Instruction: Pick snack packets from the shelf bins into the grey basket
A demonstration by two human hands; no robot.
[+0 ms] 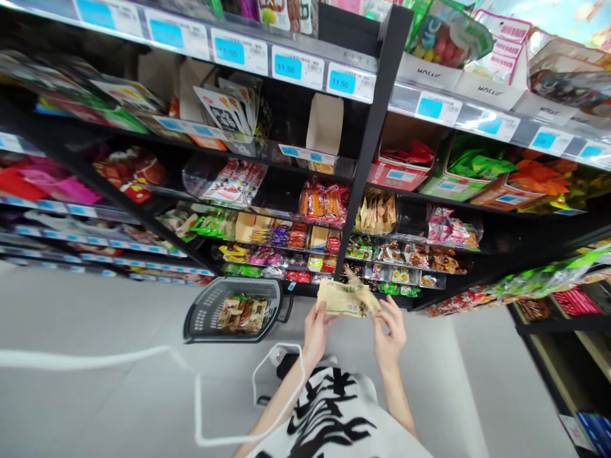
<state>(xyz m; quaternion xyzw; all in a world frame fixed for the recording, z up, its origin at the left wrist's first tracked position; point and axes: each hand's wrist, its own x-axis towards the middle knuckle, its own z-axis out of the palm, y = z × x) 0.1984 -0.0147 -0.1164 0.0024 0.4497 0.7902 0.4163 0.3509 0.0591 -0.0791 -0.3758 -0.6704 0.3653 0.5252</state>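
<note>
My left hand point(317, 331) is closed on a flat beige snack packet point(337, 299) with a barcode on it, held in front of my chest. Close beside it, my right hand point(389, 327) pinches a second, narrower beige packet point(366, 296), which is tilted and partly blurred. The two packets overlap in view; whether they touch I cannot tell. On the floor to the left stands a dark grey shopping basket point(191, 321), holding several beige and brown snack packets point(242, 314). Similar beige packets point(377, 211) stand in a shelf bin ahead.
Black shelves point(375, 114) with price tags and snack bins rise in front. Another rack of bagged goods point(548, 273) stands at the right. Grey floor point(119, 394) spreads around my feet. A white cord-like line point(248, 439) crosses the lower left foreground.
</note>
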